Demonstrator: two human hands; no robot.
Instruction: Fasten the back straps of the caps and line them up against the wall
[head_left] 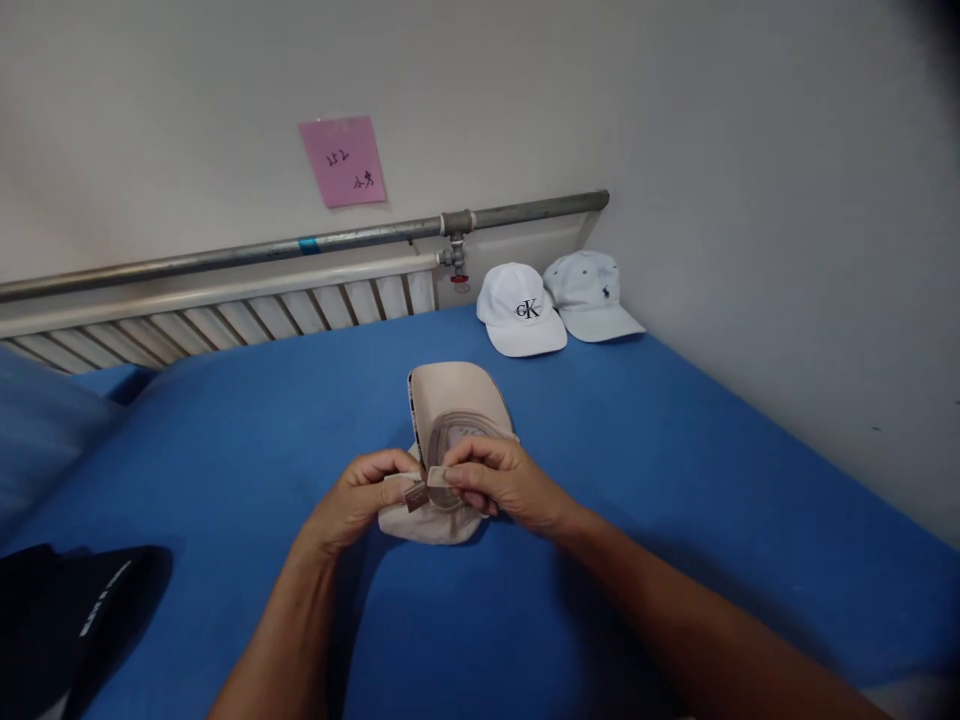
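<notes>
A beige baseball cap (pixel 461 388) lies upside down on the blue sheet, its brim pointing away from me and its inside facing up. My left hand (pixel 367 497) pinches the cap's back edge beside a small metal buckle (pixel 416 495). From the right, my right hand (pixel 499 480) pinches the end of the cap's beige strap (pixel 438 477) between thumb and fingers. Strap end and buckle are close together; whether they touch I cannot tell. My fingers hide part of the cap's inside.
Two pale caps, one white (pixel 521 310) and one light-coloured (pixel 592 297), sit at the bed's far right corner. Dark fabric (pixel 90 620) with white lettering lies at the left. Behind the blue bed sheet (pixel 285 420) run a radiator (pixel 300 312) and a metal pipe (pixel 360 237).
</notes>
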